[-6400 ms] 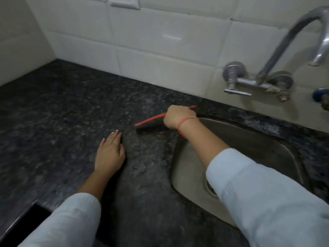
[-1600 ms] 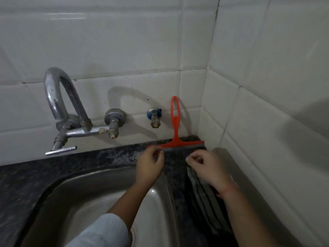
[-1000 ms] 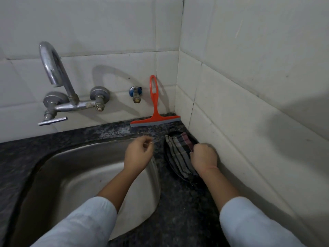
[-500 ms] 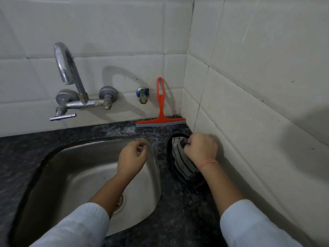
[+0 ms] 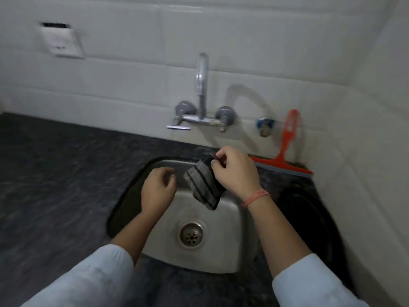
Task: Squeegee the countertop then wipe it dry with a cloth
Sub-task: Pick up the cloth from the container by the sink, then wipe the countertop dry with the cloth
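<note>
Grey striped cloth [image 5: 204,185], held above the steel sink [image 5: 221,262]. From my remote seat I read the head view as follows.

Right hand [image 5: 234,173]: its grip is closed on the cloth's upper corner, thumb and forefinger pinching the fabric and the other fingers curled. The rest of the cloth hangs free over the basin, above the drain [image 5: 191,234] and clear of it. An orange band [image 5: 255,197] circles this wrist.

Left hand [image 5: 158,189]: its grip is slack, fingers loosely curled on nothing. It hovers over the sink's left part, just beside the cloth, and I see no contact between them.

Orange squeegee [image 5: 285,151]: blade resting on the dark speckled tabletop [image 5: 55,185] behind the sink's right corner, handle leaning upright against the white tiled wall, beside a blue-capped valve [image 5: 264,125]. Neither hand touches it.

Chrome tap [image 5: 202,85]: wall-mounted above the sink's rear edge. A dark oval object [image 5: 309,218] lies right of the sink; I cannot tell what it is. The frame is slightly blurred.
</note>
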